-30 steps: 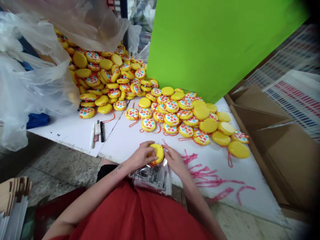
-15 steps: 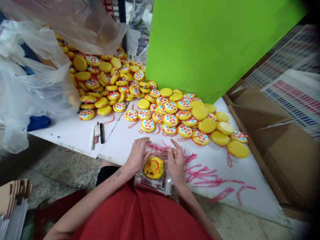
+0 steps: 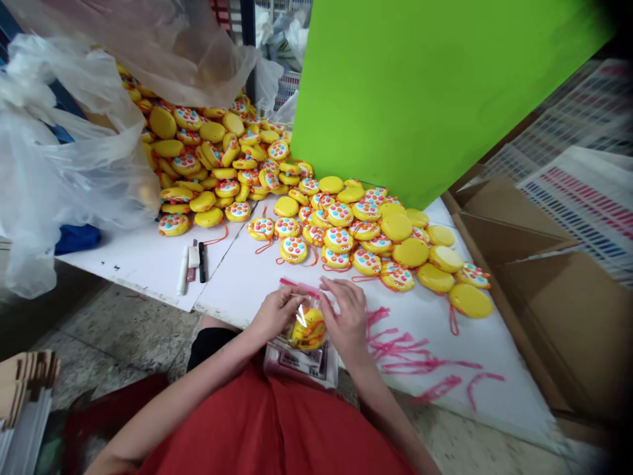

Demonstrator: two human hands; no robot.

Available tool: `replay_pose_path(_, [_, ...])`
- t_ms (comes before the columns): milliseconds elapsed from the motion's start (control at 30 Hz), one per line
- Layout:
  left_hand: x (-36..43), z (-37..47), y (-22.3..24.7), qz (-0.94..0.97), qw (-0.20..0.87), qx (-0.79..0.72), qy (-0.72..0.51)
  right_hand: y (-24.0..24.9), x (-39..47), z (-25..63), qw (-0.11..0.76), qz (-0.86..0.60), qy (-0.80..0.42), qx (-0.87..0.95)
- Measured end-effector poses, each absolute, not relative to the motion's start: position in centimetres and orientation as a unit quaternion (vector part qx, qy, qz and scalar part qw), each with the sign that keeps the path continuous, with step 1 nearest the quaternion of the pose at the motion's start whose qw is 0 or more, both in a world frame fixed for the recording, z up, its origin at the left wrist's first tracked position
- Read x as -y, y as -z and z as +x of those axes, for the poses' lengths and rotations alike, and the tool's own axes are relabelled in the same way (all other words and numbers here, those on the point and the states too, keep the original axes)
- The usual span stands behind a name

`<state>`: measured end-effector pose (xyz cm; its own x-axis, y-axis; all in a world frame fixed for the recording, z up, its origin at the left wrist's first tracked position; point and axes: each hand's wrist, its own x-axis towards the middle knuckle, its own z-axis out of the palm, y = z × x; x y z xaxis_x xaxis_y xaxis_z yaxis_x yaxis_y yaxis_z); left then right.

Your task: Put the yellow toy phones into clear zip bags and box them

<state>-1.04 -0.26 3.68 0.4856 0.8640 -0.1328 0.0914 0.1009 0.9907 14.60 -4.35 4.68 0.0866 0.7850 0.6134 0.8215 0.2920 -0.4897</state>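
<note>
The yellow toy (image 3: 308, 326), bare at the bag's mouth a second ago, now sits inside the clear bag (image 3: 304, 330) at the surface (image 3: 247, 270) edge. Left hand (image 3: 275, 310) and right hand (image 3: 348, 319) both pinch the bag top with a narrow grip, so bagging looks nearly finished

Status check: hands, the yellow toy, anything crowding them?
Left hand and right hand both pinch the clear bag. Yellow toy sits inside it. Pink strips lie beside the right hand.
</note>
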Motion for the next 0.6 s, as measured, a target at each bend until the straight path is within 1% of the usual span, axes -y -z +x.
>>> replay_pose_path(67, [0.3, -0.8, -4.4, 0.640, 0.591, -0.378, -0.312, -5.2, 4.1, 14.2, 0.395, -0.566, 0.034, 0.723])
replay_pose_path(167, [0.2, -0.7, -5.2, 0.724, 0.511, -0.358, -0.294, -5.6, 3.8, 13.6, 0.361, -0.557, 0.049, 0.746])
replay_pose_path(267, [0.1, -0.8, -5.5, 0.789, 0.428, -0.367, -0.244, -5.7, 3.7, 13.6, 0.349, -0.555, 0.057, 0.753])
replay_pose_path(333, [0.1, -0.8, -5.6, 0.812, 0.399, -0.363, -0.224, -5.8, 3.7, 13.6, 0.347, -0.557, 0.060, 0.752])
replay_pose_path(467, [0.0, -0.6, -5.3, 0.816, 0.411, -0.338, -0.227, -5.5, 3.4, 13.9, 0.367, -0.590, 0.032, 0.719])
replay_pose_path(533, [-0.2, -0.5, -4.7, 0.797, 0.442, -0.337, -0.235, -4.7, 3.2, 15.3, 0.387, -0.628, 0.020, 0.675])
replay_pose_path(600, [-0.5, -0.7, -3.6, 0.755, 0.498, -0.354, -0.241, -3.4, 3.4, 18.1, 0.389, -0.676, 0.010, 0.626])
